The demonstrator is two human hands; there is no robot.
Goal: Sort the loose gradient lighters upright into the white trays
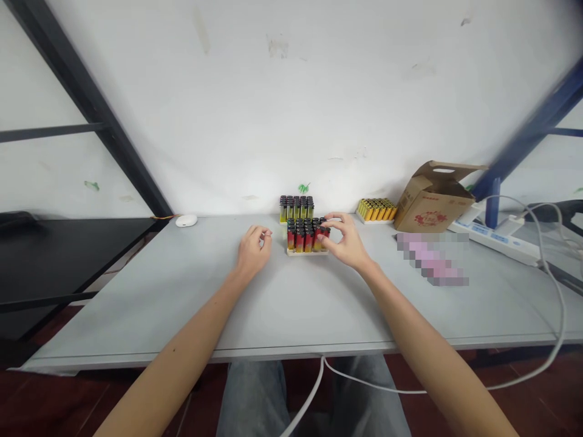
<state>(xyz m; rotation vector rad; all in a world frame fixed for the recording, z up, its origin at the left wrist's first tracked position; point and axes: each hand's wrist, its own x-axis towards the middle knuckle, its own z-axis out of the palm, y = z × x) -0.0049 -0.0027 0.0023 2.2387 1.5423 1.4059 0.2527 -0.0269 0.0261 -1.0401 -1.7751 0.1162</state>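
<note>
A white tray (308, 253) near the middle of the table holds several upright lighters (299, 238), mostly red and yellow with black tops. My right hand (345, 240) is at the tray's right side, its thumb and fingers curved around a lighter at the right end. My left hand (255, 247) hovers or rests left of the tray, fingers curled with a gap to the thumb, holding nothing. Behind the tray, against the wall, stands a second group of lighters (296, 209), yellow-green with black tops.
Yellow batteries or lighters (377, 210) stand in a tray at the back right, beside an open cardboard box (430, 200). A white power strip (501, 243) with cables lies farther right. A white case (186, 221) sits at the back left of the grey table (182, 291).
</note>
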